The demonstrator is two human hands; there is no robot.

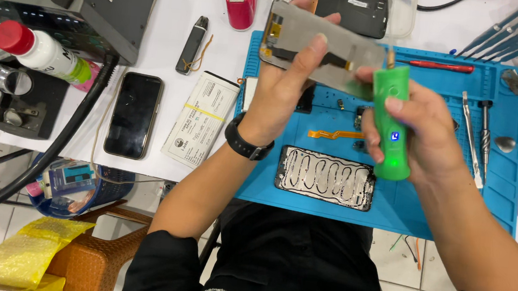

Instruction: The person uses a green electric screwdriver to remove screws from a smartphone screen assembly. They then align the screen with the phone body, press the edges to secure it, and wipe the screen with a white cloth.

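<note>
The left hand (285, 95) grasps a detached phone screen panel (324, 45), tilted, above the centre of the frame, while the right hand (425, 138) is clenched around a green powered tool (390, 129) whose tip meets the panel's right end. Below them, on the blue work mat (441, 205), a phone frame (325, 177) with lines of glue lies flat; farther left on the white surface (177, 13) rests a dark phone (133, 114).
</note>
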